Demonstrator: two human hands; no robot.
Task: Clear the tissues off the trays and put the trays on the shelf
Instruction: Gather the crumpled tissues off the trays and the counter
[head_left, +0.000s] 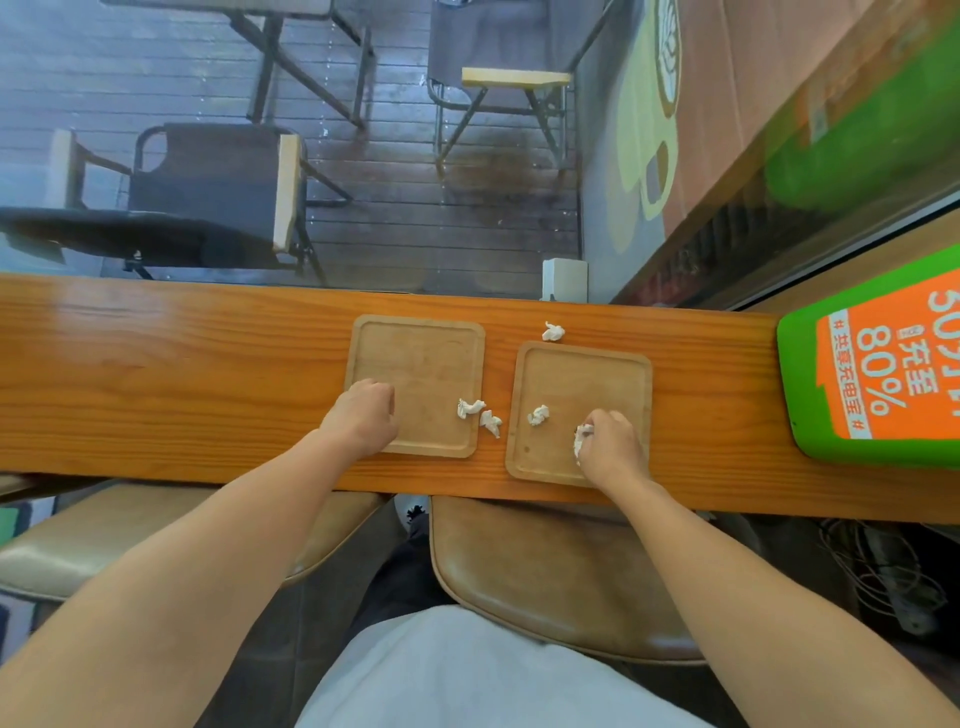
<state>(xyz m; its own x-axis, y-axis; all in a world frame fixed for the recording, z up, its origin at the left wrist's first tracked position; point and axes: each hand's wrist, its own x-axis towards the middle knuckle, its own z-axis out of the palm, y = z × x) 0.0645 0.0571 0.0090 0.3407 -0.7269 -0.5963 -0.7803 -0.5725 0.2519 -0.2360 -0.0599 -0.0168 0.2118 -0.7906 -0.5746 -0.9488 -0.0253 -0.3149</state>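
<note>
Two square wooden trays lie side by side on a long wooden counter. My left hand rests with curled fingers on the near left part of the left tray; nothing shows inside it. A crumpled white tissue lies on that tray's right rim, and another tissue sits in the gap between the trays. My right hand is on the right tray, closed around a white tissue. One loose tissue lies on the right tray. A further tissue lies on the counter behind it.
The counter runs along a window. A green and orange sign stands at its right end and a small white box at its far edge. Two brown stools stand below. No shelf is in view.
</note>
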